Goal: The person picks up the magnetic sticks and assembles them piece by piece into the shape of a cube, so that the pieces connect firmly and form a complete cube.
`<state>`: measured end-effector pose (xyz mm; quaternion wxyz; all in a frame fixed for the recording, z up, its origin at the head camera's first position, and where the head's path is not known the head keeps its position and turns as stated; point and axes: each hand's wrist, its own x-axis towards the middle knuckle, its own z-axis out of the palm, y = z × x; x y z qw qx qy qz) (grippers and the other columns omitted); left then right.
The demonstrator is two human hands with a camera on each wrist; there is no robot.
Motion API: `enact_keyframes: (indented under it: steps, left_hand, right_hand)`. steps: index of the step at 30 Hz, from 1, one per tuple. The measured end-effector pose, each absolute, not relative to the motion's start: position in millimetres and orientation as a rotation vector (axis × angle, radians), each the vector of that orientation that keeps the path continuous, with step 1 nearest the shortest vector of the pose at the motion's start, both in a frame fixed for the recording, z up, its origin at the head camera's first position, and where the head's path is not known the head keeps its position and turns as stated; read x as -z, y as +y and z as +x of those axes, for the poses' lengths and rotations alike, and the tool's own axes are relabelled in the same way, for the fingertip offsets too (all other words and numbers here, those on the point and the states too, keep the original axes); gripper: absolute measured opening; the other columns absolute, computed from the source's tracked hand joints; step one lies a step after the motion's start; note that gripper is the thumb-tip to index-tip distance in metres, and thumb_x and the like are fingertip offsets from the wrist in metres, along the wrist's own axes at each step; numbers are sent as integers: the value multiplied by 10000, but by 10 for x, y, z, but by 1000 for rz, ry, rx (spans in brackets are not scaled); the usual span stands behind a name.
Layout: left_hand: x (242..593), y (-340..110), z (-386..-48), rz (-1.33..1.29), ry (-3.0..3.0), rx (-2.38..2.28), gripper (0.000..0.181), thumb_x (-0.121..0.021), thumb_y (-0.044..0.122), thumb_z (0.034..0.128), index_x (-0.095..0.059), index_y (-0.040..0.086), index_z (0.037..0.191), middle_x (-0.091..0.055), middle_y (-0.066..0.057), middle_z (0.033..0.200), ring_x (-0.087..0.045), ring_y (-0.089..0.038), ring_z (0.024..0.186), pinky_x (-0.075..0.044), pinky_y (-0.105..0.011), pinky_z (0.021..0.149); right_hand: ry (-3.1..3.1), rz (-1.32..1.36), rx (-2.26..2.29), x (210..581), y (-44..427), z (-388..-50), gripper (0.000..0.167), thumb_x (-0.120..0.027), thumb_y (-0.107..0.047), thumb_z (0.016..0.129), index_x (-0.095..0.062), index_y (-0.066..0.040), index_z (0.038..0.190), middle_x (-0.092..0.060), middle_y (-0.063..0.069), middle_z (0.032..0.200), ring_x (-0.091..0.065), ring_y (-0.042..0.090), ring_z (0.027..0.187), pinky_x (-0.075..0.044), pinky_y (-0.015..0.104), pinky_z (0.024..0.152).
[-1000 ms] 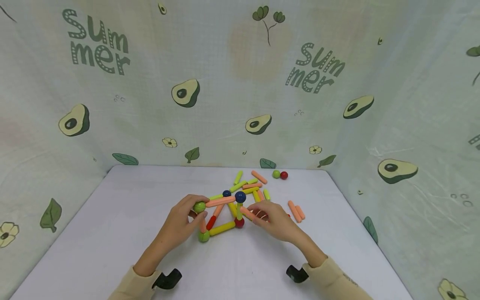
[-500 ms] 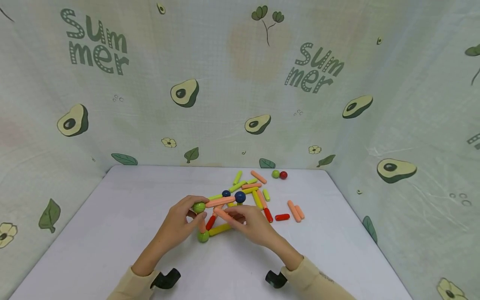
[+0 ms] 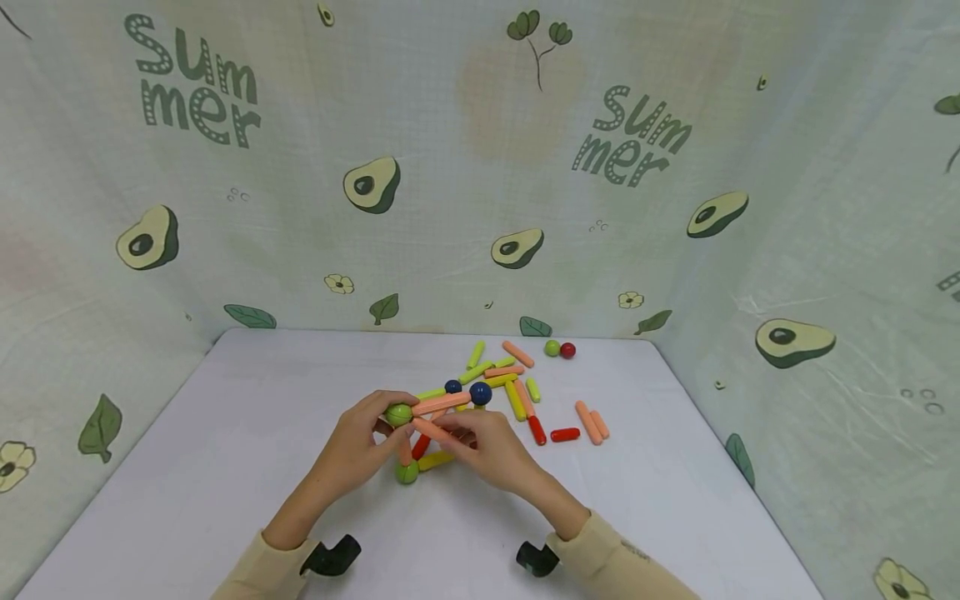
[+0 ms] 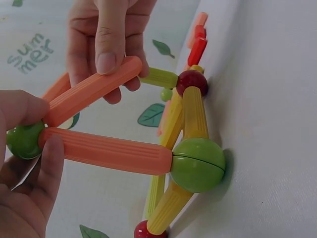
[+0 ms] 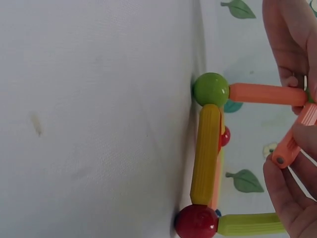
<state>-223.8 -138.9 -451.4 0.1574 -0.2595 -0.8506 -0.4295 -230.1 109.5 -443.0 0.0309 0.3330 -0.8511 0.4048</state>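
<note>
Toward the held ball (image 4: 24, 142) slants an orange rod (image 4: 91, 94).

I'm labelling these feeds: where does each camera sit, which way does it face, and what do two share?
Head: on the head, facing forward and down at the white tabletop; left hand, right hand, beige sleeves show.
Left wrist: on that wrist, facing both hands at a multicoloured plastic-looking frame.
Right wrist: on that wrist, facing the same frame; both hands show.
Wrist views share the right hand's ribbed salmon stick and the lower glossy green ball.
</note>
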Motion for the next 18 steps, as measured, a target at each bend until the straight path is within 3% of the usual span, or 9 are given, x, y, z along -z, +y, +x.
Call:
enact_keyframes:
  steps: [9, 18]
  left_hand:
    - [4521, -1385, -2239, -769, -2425, 1255, 387, -826, 129, 944, -669, 170, 1295, -691, 35, 1203, -626, -78, 907, -588, -243, 758]
    - [4509, -1359, -2238, -782, -2455, 1294, 426, -836, 95, 928, -621, 185, 1285, -679, 59, 1060, -599, -91, 837, -562, -249, 735]
  right_hand:
    - [-2634, 995, -1264, 4430, 1078, -2291, 254, -758, -145, 1002, -774, -159, 1255, -776, -58, 1086, -681, 36, 850, -599, 241, 776]
    - [-2635, 945, -1246, 4448, 1099, -2280, 231, -764, -173, 1001, -783, -173, 1231, -774, -84, 1074, -670, 23, 879, -583, 222, 775]
